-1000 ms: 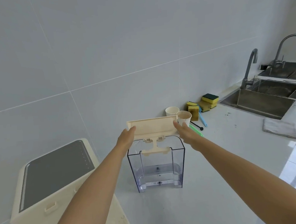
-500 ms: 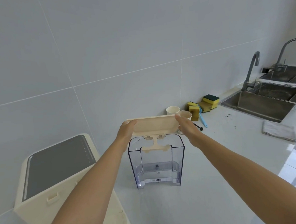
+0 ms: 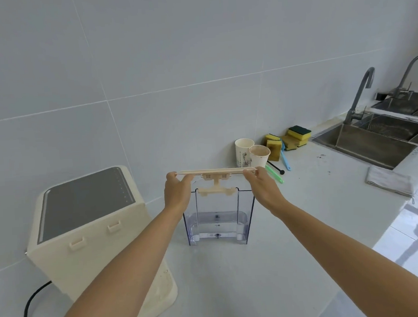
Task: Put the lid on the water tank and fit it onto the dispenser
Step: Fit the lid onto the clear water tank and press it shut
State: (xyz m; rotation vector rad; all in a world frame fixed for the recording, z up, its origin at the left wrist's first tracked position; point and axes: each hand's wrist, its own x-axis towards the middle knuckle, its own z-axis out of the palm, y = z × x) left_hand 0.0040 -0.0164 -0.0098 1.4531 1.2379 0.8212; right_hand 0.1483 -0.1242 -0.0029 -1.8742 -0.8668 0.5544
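Observation:
A clear plastic water tank (image 3: 217, 219) stands upright on the white counter with a little water at its bottom. Just above its open top I hold the cream lid (image 3: 216, 171) level, seen edge-on. The lid's hanging bracket (image 3: 217, 187) reaches down to the tank's rim. My left hand (image 3: 177, 192) grips the lid's left end and my right hand (image 3: 262, 186) grips its right end. The cream dispenser (image 3: 89, 231) with a dark grey top panel stands to the left of the tank.
Two paper cups (image 3: 252, 155) stand behind the tank by the wall, with sponges (image 3: 288, 139), a blue brush (image 3: 284, 159) and a green stick (image 3: 274, 173) beside them. A steel sink (image 3: 375, 141) with taps and a folded cloth (image 3: 390, 180) lie at right. The dispenser's black cord (image 3: 30, 309) trails left.
Both hands have lowered the lid and tipped it from tilted to level, so only its edge shows. Its bracket now sits at the tank's rim.

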